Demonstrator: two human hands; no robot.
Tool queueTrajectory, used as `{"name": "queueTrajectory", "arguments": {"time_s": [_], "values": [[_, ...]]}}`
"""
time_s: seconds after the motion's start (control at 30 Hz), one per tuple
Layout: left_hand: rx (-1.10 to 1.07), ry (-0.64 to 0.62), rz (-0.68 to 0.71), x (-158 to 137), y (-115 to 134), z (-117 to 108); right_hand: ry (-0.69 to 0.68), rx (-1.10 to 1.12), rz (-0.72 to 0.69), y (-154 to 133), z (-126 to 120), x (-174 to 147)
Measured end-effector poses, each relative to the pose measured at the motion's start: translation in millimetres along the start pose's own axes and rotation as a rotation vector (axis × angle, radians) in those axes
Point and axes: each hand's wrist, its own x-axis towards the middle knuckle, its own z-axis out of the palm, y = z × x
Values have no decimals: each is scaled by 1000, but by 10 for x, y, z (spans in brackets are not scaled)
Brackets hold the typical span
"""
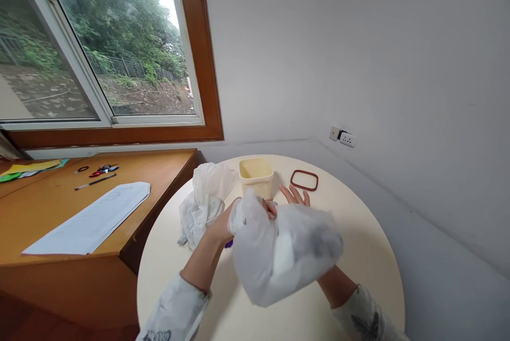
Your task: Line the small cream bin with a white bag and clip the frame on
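Note:
A white translucent plastic bag (287,256) is held up over the round table, puffed out, with a dark patch showing through its right end. My left hand (270,208) is closed on the bag; its film covers much of the hand and only some fingers show. Behind the bag, my right hand (295,195) has its fingers stretched out and apart, while its palm and wrist are hidden. Just beyond my hands stands a pale yellow plastic container (257,184) without a lid. Near my right fingertips lies a reddish-brown rectangular ring (304,180).
More crumpled white plastic (201,208) lies on the left of the round table (167,288). A small purple thing (228,244) peeks out beside the bag. The wooden desk (167,171) at left bears white paper (95,219), a pen (94,181) and colored sheets (32,168).

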Motion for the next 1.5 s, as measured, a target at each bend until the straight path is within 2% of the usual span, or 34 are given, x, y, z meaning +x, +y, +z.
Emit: {"name": "queueTrajectory", "arguments": {"time_s": [0.07,0.13,0.2,0.27,0.33,0.4,0.5,0.57,0.63,0.83,1.03,1.13,1.23,1.3,1.4,1.5], "values": [[-48,-99,-10,22,-38,-63,285,-262,-158,72,2,-32],[-95,-196,-7,45,-53,-102,551,-609,-438,92,-2,-40],[-149,-234,3,62,-58,-113,632,-858,-684,54,-36,-42],[-199,-205,4,68,-64,-95,587,-982,-786,-26,-104,-52],[-249,-117,-22,62,-67,-49,524,-1026,-769,-116,-185,-74],[-303,14,-107,53,-66,20,474,-1016,-690,-189,-249,-96],[-337,249,-279,51,-52,136,460,-918,-558,-255,-279,-112],[-310,325,-312,56,-35,201,465,-811,-495,-287,-262,-107],[-251,330,-278,56,-6,248,458,-684,-455,-325,-239,-95],[77,192,-151,30,77,287,454,-331,-322,-437,-222,-35],[219,151,-51,50,-43,269,384,70,-148,-481,-251,60],[298,208,-77,47,-112,249,492,188,-188,-550,-345,50],[414,306,-113,41,-156,234,698,99,-327,-692,-410,-40],[476,346,-120,42,-171,232,744,-63,-437,-800,-377,-118],[534,361,-97,46,-178,243,595,-411,-490,-882,-205,-184],[583,363,-70,46,-177,262,508,-709,-403,-795,7,-148]]}}
